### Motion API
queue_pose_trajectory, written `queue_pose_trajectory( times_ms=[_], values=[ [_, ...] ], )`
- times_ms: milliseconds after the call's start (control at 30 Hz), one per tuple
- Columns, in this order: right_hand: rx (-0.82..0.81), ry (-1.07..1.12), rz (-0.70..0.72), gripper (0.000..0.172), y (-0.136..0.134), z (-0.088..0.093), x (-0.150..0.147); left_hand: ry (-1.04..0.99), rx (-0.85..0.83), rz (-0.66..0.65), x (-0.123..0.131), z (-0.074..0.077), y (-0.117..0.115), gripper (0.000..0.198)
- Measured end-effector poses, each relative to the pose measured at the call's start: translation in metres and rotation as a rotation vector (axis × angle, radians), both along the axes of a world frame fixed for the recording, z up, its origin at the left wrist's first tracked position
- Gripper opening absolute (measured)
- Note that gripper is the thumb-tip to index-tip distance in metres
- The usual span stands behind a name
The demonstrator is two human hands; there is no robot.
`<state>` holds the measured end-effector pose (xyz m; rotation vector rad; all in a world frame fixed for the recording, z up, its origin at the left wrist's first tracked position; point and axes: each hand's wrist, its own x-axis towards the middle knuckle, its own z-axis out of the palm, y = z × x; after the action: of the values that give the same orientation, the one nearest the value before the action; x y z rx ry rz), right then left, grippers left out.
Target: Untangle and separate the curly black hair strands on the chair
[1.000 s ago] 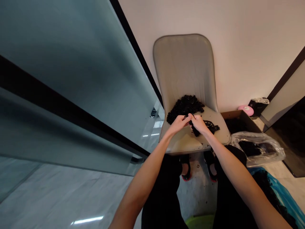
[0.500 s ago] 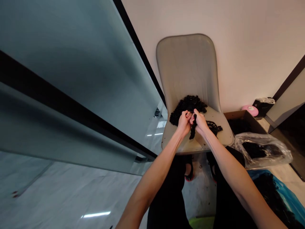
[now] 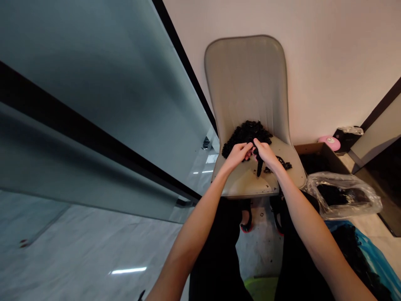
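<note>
Chair (image 3: 247, 79) | hands (image 3: 265, 153) close together, right one gripping black strip (image 3: 260, 167) | forearms (image 3: 196, 228) angled inward

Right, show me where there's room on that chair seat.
The chair seat looks mostly bare at front left, between the left hand and the front edge. A smaller patch lies between the black pile and the right edge, behind the right hand. It's crowded at back left, under the pile, and at right, around the small black piece.
</note>
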<state>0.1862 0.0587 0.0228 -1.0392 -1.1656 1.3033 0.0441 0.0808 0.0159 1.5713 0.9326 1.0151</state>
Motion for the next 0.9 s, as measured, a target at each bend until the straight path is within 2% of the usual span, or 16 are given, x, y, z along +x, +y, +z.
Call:
queue_pose_trajectory(
  times_ms=[133, 267, 333, 400, 533, 600, 700, 900],
  values=[
    [0.007, -0.004, 0.024, 0.062, -0.006, 0.005, 0.005, -0.079, -0.116, -0.027, 0.005, 0.004, -0.001, 0.042],
    [0.017, -0.01, 0.086, 0.056, -0.011, 0.009, 0.006, -0.267, -0.27, -0.045, 0.012, 0.01, -0.003, 0.037],
    [0.018, -0.029, 0.124, 0.053, -0.013, 0.009, 0.008, -0.282, -0.301, -0.038, 0.013, 0.012, -0.005, 0.038],
    [0.029, -0.064, 0.141, 0.051, -0.014, 0.008, 0.01, -0.137, -0.235, -0.023, 0.011, 0.012, -0.007, 0.041],
    [0.036, -0.187, 0.091, 0.048, -0.015, 0.004, 0.018, 0.218, 0.071, -0.024, 0.002, 0.009, -0.008, 0.039],
    [0.034, -0.244, 0.086, 0.045, -0.015, 0.002, 0.021, 0.257, 0.153, -0.038, -0.002, 0.008, -0.009, 0.032],
    [0.036, -0.292, 0.111, 0.044, -0.015, -0.001, 0.021, 0.284, 0.177, -0.045, -0.005, 0.009, -0.01, 0.024],
    [0.071, -0.336, 0.089, 0.05, -0.01, -0.008, 0.015, 0.326, 0.246, -0.017, -0.008, 0.013, -0.017, 0.032]
  ],
)
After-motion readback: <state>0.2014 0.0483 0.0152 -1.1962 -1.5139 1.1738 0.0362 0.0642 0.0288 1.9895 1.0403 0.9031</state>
